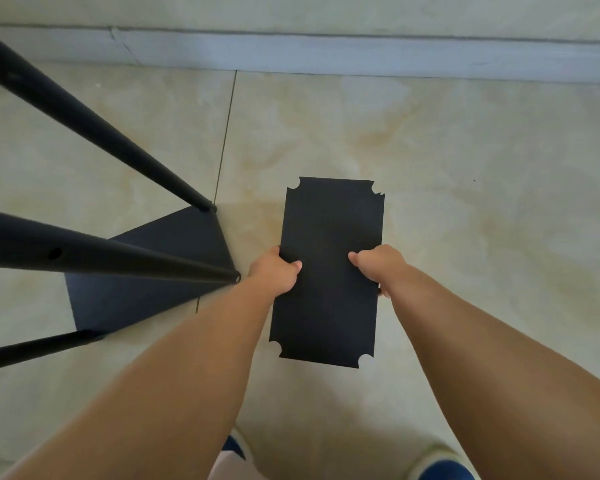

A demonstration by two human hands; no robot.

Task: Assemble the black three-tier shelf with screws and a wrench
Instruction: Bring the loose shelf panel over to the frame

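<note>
No text, label, brand, number or sign can be read anywhere here.

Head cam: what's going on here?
A person holds a loose black shelf panel flat above the tiled floor, the left hand gripping its left edge and the right hand its right edge. Beside it on the left stands the frame: one panel already down on the floor with black poles rising from its corners. No screws or wrench in view.
</note>
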